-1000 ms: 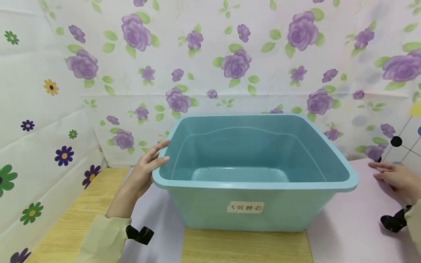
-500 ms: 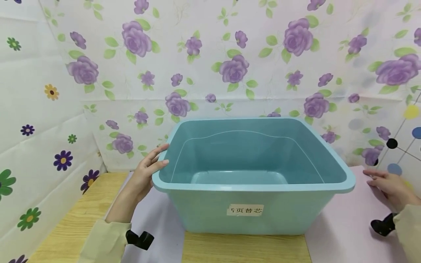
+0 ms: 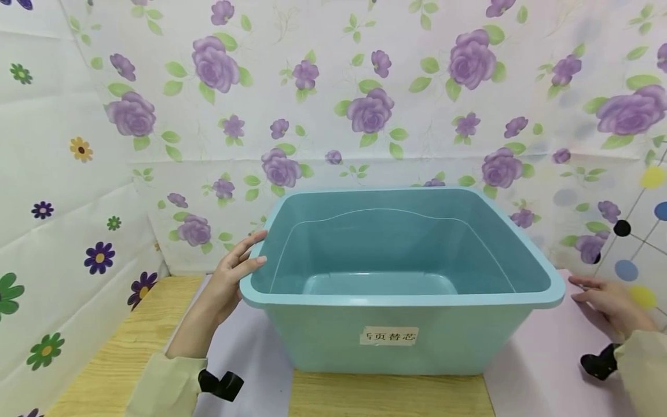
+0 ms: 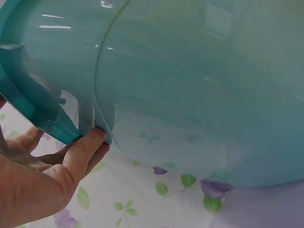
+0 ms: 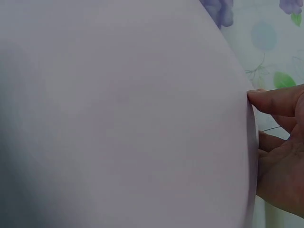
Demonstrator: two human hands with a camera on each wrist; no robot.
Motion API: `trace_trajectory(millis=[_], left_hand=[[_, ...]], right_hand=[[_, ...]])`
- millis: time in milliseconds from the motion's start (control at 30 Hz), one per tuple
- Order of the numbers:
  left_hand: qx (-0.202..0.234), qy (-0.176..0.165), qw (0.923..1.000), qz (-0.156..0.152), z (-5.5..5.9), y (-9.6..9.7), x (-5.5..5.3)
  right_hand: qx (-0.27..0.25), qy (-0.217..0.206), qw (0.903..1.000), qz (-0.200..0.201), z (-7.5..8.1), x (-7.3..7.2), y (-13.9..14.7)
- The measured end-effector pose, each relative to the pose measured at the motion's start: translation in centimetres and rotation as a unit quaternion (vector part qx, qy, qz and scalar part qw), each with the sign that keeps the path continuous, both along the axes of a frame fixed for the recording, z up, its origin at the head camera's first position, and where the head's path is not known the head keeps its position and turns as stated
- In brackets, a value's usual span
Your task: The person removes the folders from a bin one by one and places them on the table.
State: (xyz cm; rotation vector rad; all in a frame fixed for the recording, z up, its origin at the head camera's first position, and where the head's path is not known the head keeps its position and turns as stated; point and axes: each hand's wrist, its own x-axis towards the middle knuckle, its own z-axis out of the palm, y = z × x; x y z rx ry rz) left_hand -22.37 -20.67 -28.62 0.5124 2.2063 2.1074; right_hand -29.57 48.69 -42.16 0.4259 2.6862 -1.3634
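Observation:
A large light-blue plastic tub [image 3: 391, 347], with a paper label on its front wall, stands in the middle of the head view. My left hand [image 3: 231, 281] holds the tub's rim at the left side. In the left wrist view, fingers [image 4: 83, 152] lie against the tub at the rim's underside. To the right, my right hand [image 3: 607, 304] pinches the edge of a pale pink-lilac sheet [image 3: 542, 359]. Up close in the right wrist view, the thumb is on the near face of the sheet [image 5: 156, 118] and other fingers are behind its slightly bent edge.
Under the tub is a wooden tabletop [image 3: 391, 397]. Another lilac sheet [image 3: 250, 359] lies on the left, partly beneath the tub. A floral cloth [image 3: 333, 92] hangs behind, with a white flowered cloth [image 3: 62, 191] along the left.
My right hand has shifted left and slightly nearer, drawing the far edge of the pink-lilac sheet along. My left hand stays on the tub's rim. The head view has tilted slightly.

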Motion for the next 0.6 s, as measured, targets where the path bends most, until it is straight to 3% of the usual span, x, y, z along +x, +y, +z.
trace_trajectory(millis=[367,600], left_hand=[[0.002,-0.002,1.0,0.006,0.01,0.03,0.27],[0.011,-0.003,0.9999,0.005,-0.16,0.16,0.22]], right_hand=[[0.028,-0.004,0.9988,0.04,0.13,-0.13,-0.23],[0.042,-0.005,0.9982,0.041,0.03,-0.02,-0.23]])
